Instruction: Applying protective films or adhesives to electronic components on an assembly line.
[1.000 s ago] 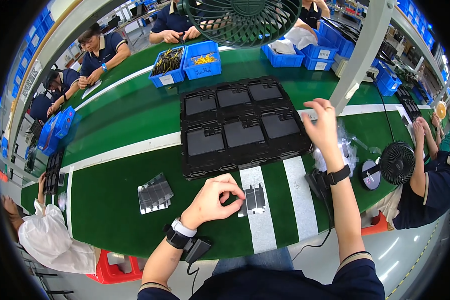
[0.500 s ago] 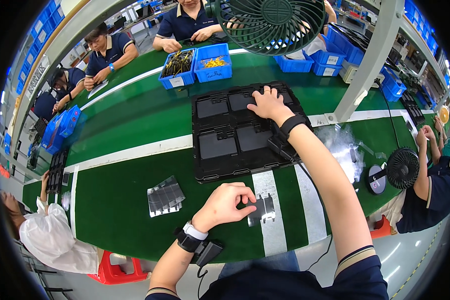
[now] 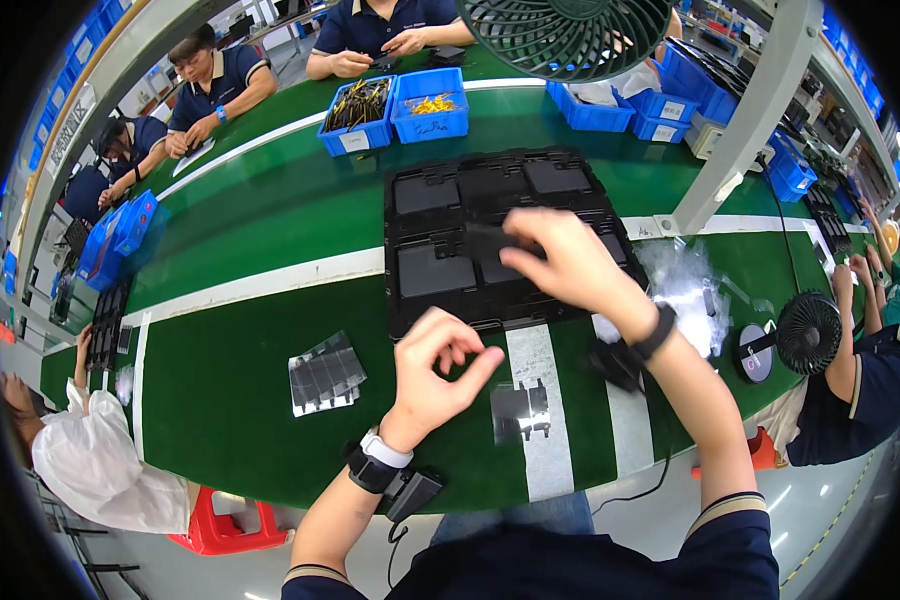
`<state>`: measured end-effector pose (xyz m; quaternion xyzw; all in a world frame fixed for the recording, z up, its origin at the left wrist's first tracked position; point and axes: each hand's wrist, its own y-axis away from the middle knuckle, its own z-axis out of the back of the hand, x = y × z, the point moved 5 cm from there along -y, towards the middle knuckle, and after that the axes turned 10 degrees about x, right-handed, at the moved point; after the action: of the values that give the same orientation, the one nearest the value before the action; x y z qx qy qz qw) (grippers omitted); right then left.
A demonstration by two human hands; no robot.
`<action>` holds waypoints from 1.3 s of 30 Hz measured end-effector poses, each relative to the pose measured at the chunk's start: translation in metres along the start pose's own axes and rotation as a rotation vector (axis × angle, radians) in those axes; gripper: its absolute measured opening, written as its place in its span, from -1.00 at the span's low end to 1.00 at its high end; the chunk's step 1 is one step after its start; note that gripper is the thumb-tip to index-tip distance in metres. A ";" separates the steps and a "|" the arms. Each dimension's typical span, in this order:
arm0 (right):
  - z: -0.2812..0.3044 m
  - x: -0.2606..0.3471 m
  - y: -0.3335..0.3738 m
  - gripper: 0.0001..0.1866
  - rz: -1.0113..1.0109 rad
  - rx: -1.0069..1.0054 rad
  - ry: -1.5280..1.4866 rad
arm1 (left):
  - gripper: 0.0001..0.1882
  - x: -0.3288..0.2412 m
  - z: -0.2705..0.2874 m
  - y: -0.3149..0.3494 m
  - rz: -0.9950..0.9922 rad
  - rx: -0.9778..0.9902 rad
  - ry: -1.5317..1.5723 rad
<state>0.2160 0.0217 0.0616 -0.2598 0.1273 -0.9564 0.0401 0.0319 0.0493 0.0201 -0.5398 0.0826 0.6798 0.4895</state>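
Observation:
A black tray (image 3: 560, 311) with several compartments lies before me, flat dark grey rectangular pieces (image 3: 555, 176) in most of them. Over its middle, my right hand (image 3: 570, 262) pinches a thin black flat piece (image 3: 486, 241) between thumb and fingers; motion blurs its edges. Near the tray's front edge hovers my left hand (image 3: 435, 372), fingers loosely curled and thumb apart, with nothing visible in it. Below and right of that hand, a dark film sheet (image 3: 520, 412) with small tabs rests partly on a white strip. Left of it lie overlapping strips of glossy dark film (image 3: 327, 376).
Blue bins of black (image 3: 357, 138) and yellow parts (image 3: 429, 131) stand beyond the tray. A grey post (image 3: 735, 140) rises at the right, near crumpled clear film (image 3: 685, 290) and a small fan (image 3: 808, 335). A larger fan (image 3: 570, 25) hangs overhead. Co-workers sit around the table.
My right hand has come back from the tray's far middle compartment, bringing a black flat piece toward me. My left hand has lifted away from the film sheet, up and left.

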 end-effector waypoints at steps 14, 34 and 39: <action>-0.024 0.016 0.075 -0.80 0.064 -0.078 -0.276 | -0.81 0.010 -0.014 -0.004 0.121 0.074 0.061; -0.031 0.011 0.074 -0.87 -0.069 -0.119 -0.492 | -0.93 -0.003 -0.009 -0.003 0.202 0.050 0.012; -0.042 0.004 0.075 -0.79 -0.062 0.011 -0.621 | -0.92 0.000 -0.011 -0.004 0.153 0.097 -0.023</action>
<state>0.1919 -0.0415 0.0091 -0.5431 0.0958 -0.8327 0.0493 0.0418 0.0445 0.0172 -0.4998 0.1509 0.7164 0.4627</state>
